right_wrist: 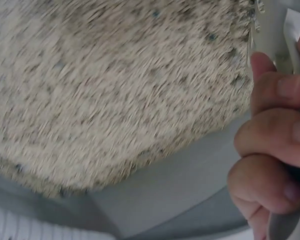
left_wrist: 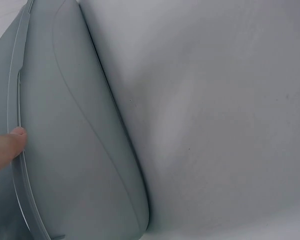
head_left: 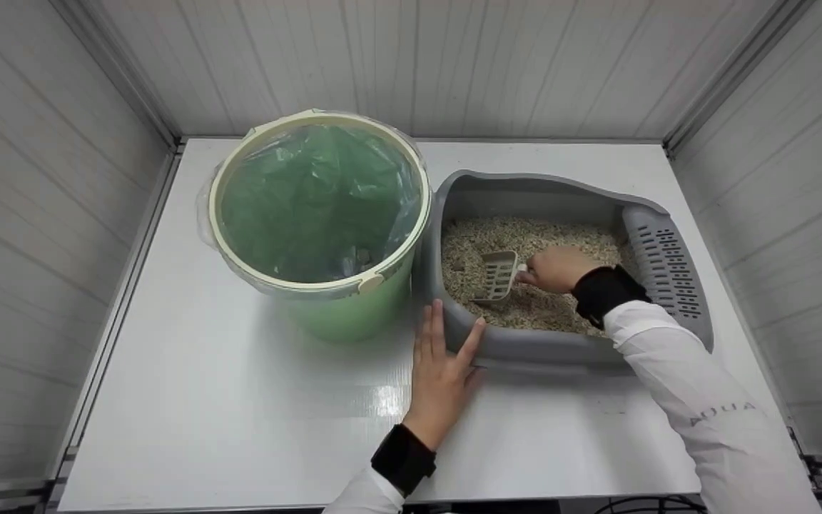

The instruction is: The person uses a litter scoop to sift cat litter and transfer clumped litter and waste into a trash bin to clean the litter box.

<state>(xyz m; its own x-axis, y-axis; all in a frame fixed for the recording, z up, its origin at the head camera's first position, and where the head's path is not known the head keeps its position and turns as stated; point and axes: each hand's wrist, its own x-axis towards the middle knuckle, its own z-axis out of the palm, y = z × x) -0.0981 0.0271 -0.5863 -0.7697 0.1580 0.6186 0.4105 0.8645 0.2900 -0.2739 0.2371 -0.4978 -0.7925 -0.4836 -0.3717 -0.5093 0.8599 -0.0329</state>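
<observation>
My right hand (head_left: pixel 557 268) grips the handle of a slotted litter scoop (head_left: pixel 499 277), its fingers curled round it in the right wrist view. The scoop's head lies on the litter (head_left: pixel 525 232) inside a grey litter box (head_left: pixel 525 341). At the box's front left corner rests my left hand (head_left: pixel 442 378), fingers spread and extended against the outer wall. In the left wrist view its thumb or a fingertip (left_wrist: pixel 19 139) touches the box's rim (left_wrist: pixel 15 100). The ends of its other fingers are out of that view.
A green bin (head_left: pixel 354 314) with a cream rim and a clear plastic liner stands left of the box, close against it. Something small lies at the bottom of the liner. A perforated grey step (head_left: pixel 668 268) forms the box's right end. Ribbed panels (head_left: pixel 411 64) enclose the white table (head_left: pixel 190 400).
</observation>
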